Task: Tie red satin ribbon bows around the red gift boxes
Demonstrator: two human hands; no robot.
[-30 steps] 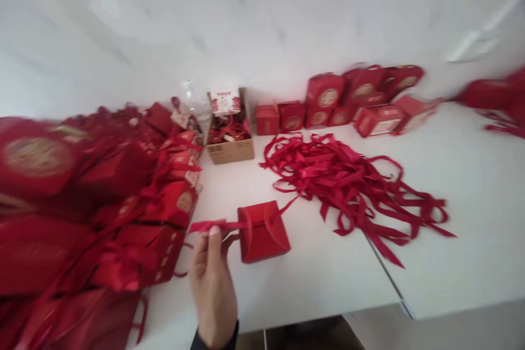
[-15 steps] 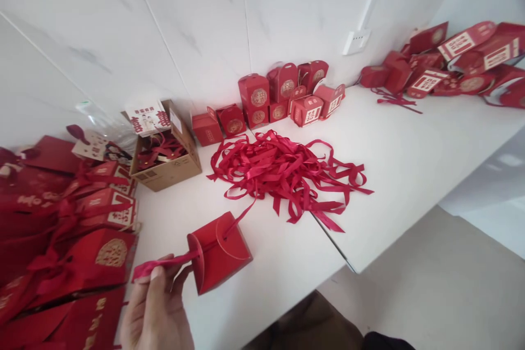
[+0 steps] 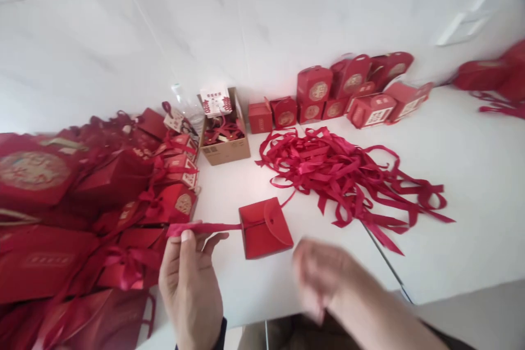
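Box [image 3: 264, 232]: one, on table [image 3: 254, 292] near one ribbon pile [image 3: 324, 164]. Left hand [image 3: 192, 284] pinches one ribbon [image 3: 223, 227] running to box. Right hand [image 3: 334, 273] newly in view, blurred; can't tell finger opening or hold.

Clock centred on red box [image 3: 262, 239], my feed shows bare table [image 3: 256, 292] at six, ribbon heap [image 3: 318, 165] blocking two, taut ribbon [image 3: 223, 227] and left hand [image 3: 192, 279] barring nine, right hand [image 3: 330, 273] crowding four, open lane at eleven to carton [image 3: 230, 153].
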